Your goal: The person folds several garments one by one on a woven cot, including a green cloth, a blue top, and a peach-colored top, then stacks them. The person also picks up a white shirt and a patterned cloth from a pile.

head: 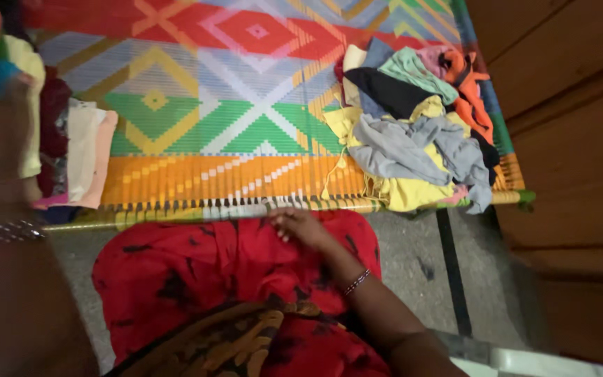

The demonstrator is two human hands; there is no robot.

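A right hand (pixel 300 227) rests with grip released on a red garment with black blotches (pixel 197 269), draped over the lap at the edge of a woven bed (pixel 197 105). The left arm (pixel 8 279) looms blurred; its grip cannot be told. Crumpled clothes (pixel 413 132) heap at right, folded clothes (pixel 71 157) at left.

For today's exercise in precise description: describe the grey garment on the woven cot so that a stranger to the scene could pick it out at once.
Start at the bright woven cot with its diamond pattern and go to the loose clothes heap at its right end. The grey garment lies crumpled across the front of that heap, over yellow cloth. It is the only pale grey piece among yellow, black, green and orange ones.
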